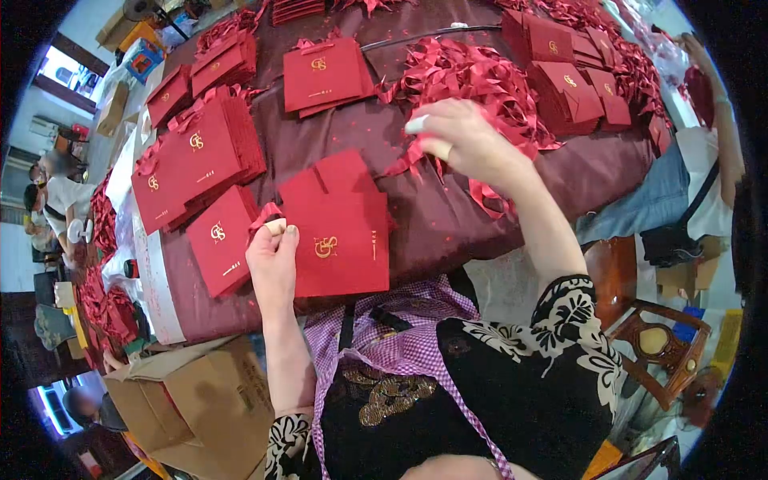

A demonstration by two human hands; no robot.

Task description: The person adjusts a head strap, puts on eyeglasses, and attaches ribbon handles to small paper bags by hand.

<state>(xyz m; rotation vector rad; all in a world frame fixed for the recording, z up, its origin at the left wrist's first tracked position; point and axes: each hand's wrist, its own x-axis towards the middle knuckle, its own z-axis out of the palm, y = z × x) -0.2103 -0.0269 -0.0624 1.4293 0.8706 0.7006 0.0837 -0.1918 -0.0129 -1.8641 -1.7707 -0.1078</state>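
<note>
My left hand [274, 252] is closed, thumb against a taped or covered finger, pinching a red ribbon [269, 214] at the left edge of a red paper bag [344, 248]. That bag lies flat before me, gold logo up, overlapping another red piece behind it. My right hand [472, 144] is over the near left side of a heap of red ribbons [472, 76]. Its fingers are curved and apart, slightly blurred, one with a white cover and one with a beige cover. Loose ribbon hangs just below them; whether they touch it is unclear.
Stacks of red bags [192, 152] stand at the left, with more bags [324, 76] behind and further stacks [568, 92] at the right. A dark red cloth [416, 216] covers the table. An open cardboard box [192, 400] sits lower left, a wooden chair [660, 344] lower right. Other people are nearby.
</note>
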